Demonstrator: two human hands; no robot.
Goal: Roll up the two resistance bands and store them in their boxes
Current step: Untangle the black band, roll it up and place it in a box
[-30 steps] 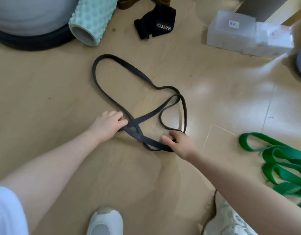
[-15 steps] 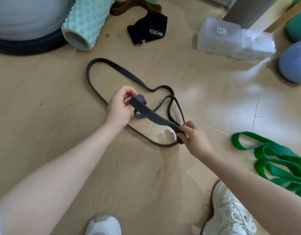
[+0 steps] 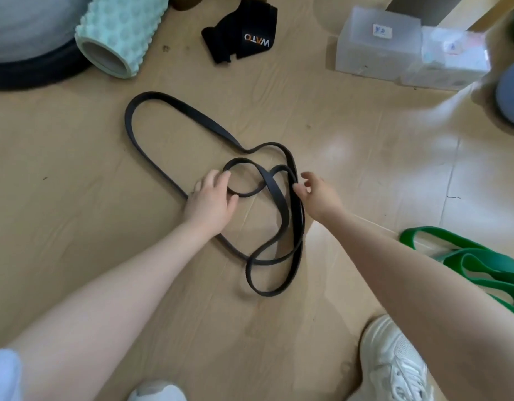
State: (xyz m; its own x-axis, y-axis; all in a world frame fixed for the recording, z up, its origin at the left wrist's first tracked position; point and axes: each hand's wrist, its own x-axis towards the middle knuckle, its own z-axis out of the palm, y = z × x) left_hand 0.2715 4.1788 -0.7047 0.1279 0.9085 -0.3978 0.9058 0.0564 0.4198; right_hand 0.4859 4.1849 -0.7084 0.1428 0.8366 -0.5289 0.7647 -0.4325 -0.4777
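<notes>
Down on the wooden floor (image 3: 76, 227), the head view shows the black resistance band (image 3: 174, 104) lying in loose, overlapping loops, one long loop reaching up toward the left and a tangle of smaller ones between the two hands. The left hand (image 3: 211, 202) rests palm down on the band at the left of the tangle, fingers fairly straight and spread, their tips at the rim of a small round loop. The right hand (image 3: 318, 193) hovers at the right edge of the tangle with relaxed, slightly bent fingers; its thumb and forefinger tip touch the outer strands, but whether they actually pinch them cannot be told.

The green resistance band (image 3: 478, 261) lies bunched in folds at the right edge, well apart from the black one and partly behind the right forearm. Two translucent plastic boxes (image 3: 378, 44) stand side by side at the upper right, each with a small label, both apart from the bands.

At the upper left lies a mint-green foam roller (image 3: 119, 33) beside a grey ball on a black ring. A black strap (image 3: 244, 33) with white lettering lies at the top middle. White sneakers (image 3: 394, 363) show at the bottom.
</notes>
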